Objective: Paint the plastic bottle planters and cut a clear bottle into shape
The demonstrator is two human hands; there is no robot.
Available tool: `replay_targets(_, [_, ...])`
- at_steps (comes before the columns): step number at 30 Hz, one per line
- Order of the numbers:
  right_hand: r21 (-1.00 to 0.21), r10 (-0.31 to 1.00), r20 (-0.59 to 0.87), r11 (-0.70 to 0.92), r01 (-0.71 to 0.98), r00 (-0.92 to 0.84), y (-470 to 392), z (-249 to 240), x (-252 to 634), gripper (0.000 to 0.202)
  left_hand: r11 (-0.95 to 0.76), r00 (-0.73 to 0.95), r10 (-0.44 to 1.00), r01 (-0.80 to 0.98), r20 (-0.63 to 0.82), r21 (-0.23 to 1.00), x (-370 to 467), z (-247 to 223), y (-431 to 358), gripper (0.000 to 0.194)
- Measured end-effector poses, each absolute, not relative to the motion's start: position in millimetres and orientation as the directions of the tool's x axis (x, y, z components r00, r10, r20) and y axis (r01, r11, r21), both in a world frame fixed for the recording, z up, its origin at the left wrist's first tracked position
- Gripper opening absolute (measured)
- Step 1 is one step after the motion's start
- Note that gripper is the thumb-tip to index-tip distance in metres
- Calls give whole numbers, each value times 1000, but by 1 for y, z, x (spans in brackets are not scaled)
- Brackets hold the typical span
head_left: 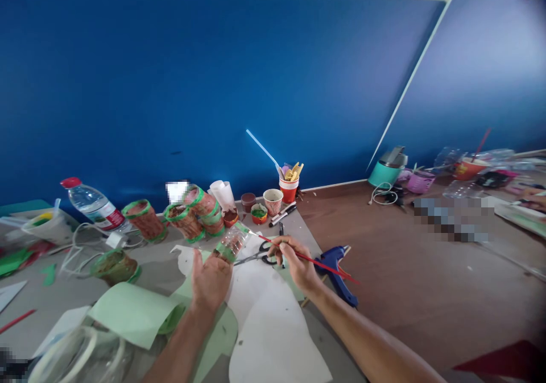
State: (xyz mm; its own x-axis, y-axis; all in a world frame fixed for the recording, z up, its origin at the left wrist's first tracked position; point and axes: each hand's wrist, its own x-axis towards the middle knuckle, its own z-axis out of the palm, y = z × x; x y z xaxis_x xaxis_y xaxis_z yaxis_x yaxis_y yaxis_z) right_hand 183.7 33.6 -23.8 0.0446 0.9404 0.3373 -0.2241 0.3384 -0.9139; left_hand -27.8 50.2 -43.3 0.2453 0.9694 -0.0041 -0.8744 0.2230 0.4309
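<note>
My left hand [212, 279] is wrapped around a clear plastic cup-like piece [232, 243] with green paint on it, tilted above the table. Pinched in my right hand [297, 262] is a thin red paintbrush [319, 262], its tip at the clear piece's upper rim. Scissors [252, 257] with black handles lie beneath and between my hands on white paper [273, 315]. Just beyond sit a small cup of green paint [259, 215] and a cup with brown paint [231, 218]. Several brown-painted containers with green rims [145, 220] stand to the left.
A blue glue gun [339, 272] lies right of my right hand. Behind are a red cup of wooden utensils [289, 188] and markers [282, 215]. A water bottle [96, 205], white cable and rolled green paper [132, 312] occupy the left. Another person's hand [533, 199] shows far right.
</note>
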Motion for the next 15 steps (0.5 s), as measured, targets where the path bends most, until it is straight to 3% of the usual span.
replay_targets(4, [-935, 953, 298, 303, -187, 54, 37, -28, 182, 21, 203, 239, 969, -911, 59, 359, -33, -52, 54, 76])
replay_targets(11, [-967, 965, 223, 236, -91, 136, 47, -41, 183, 20, 163, 176, 984, -938, 16, 307, -38, -55, 57, 81])
replay_targets(15, [-960, 956, 240, 259, -103, 169, 47, -41, 185, 21, 165, 158, 986, -926, -50, 339, -38, -55, 57, 79])
